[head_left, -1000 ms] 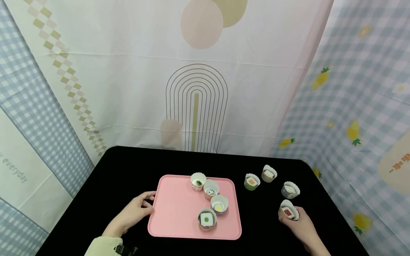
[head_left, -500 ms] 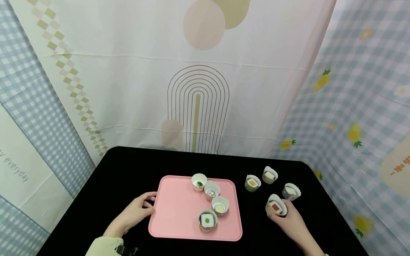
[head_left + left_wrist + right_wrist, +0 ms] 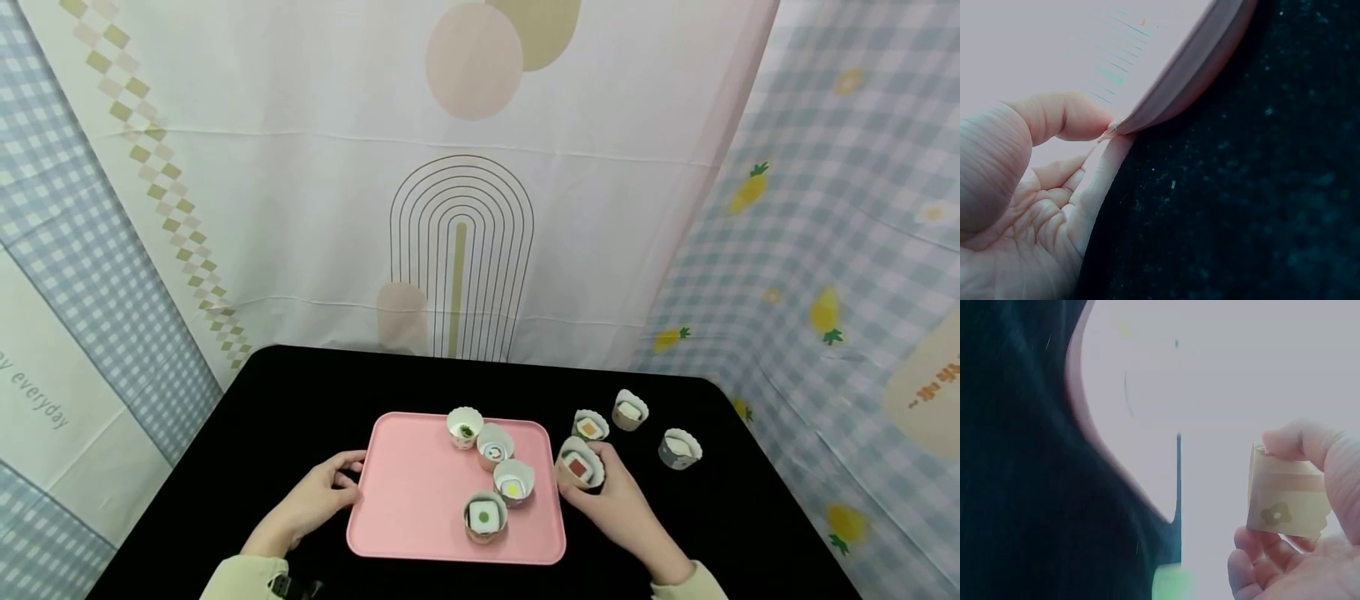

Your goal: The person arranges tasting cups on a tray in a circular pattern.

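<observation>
My left hand (image 3: 309,504) pinches the left rim of a pink tray (image 3: 416,492) between thumb and finger; the left wrist view shows the thumb (image 3: 1063,115) on the rim. My right hand (image 3: 618,508) holds a paper cupcake cup (image 3: 570,482) just outside the tray's right edge. Inside that cup sits a white square piece with a red-brown patch. In the right wrist view the cup's side (image 3: 1288,494) bears a flower print, with the thumb above and fingers below. Several similar cups stand on the tray's right half, among them one with a green-dotted white square (image 3: 484,517).
Behind the held cup stands a green cup with an orange-patched square (image 3: 590,427). A beige cup (image 3: 628,410) and a grey patterned cup (image 3: 678,450) stand farther right on the black table (image 3: 315,383). Printed cloth (image 3: 322,208) hangs behind the table.
My right hand has carried the cup with the red-brown patch leftward from the table's right side to the tray's right edge. The left hand and the tray have stayed in place.
</observation>
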The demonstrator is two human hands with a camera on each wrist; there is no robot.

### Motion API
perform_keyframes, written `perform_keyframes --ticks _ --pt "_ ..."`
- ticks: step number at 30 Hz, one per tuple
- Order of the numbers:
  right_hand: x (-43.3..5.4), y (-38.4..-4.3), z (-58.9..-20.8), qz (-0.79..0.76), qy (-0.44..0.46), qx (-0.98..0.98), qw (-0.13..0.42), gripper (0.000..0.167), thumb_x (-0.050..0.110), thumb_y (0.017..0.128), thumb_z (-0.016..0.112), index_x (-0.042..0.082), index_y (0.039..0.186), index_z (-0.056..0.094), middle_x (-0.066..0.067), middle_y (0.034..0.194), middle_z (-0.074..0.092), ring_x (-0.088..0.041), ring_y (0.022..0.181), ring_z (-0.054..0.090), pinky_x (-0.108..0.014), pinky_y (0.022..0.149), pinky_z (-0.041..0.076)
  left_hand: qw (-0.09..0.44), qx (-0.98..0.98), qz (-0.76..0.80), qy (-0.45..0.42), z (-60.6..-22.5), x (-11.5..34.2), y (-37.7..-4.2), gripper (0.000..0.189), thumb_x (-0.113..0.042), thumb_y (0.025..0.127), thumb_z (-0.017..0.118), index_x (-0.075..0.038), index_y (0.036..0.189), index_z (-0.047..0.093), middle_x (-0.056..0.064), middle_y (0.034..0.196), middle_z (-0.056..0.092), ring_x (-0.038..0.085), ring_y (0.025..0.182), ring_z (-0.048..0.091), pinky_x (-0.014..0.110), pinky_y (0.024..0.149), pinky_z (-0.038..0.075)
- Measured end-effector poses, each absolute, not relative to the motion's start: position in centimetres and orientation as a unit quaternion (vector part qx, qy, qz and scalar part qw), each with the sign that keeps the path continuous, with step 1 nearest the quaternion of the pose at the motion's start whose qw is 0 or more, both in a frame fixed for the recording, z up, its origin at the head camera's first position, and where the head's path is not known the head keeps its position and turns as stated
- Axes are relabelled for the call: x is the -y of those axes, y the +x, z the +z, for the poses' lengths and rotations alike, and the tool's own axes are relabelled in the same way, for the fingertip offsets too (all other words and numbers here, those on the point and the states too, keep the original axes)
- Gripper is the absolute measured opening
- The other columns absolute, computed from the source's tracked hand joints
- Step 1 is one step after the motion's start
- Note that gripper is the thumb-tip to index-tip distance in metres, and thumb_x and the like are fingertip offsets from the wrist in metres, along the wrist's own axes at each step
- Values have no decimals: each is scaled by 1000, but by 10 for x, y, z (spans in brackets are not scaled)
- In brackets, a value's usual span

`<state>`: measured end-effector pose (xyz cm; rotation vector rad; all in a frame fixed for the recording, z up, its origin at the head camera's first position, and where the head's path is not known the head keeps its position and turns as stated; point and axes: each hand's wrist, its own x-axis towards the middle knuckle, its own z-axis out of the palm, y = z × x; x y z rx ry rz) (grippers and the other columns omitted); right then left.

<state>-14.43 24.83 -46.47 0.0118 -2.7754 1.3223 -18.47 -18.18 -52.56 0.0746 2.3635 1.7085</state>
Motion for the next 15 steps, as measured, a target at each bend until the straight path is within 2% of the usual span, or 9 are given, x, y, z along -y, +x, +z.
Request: perform_keyframes --ticks 4,10,15 --pt "-223 -145 -461 457 37 889 5 60 28 77 81 13 126 49 -7 110 60 -15 94 58 -38 80 48 110 -805 583 25 -525 182 -185 63 2 74 65 -5 135 52 11 120 53 21 87 57 32 69 50" --pt "-187 -146 -460 465 113 878 -14 58 29 79 79 16 126 48 -3 116 58 -24 106 58 -36 84 49 109 -807 580 23 -528 182 -185 63 2 74 66 -6 135 52 11 120 53 21 86 57 31 69 50" --pt "-161 -147 -462 467 159 869 -28 57 29 82 77 17 128 45 2 116 57 -23 107 59 -34 83 50 107 -806 582 24 -529 182 -185 62 2 74 66 -6 135 53 10 120 53 21 87 57 31 69 51"
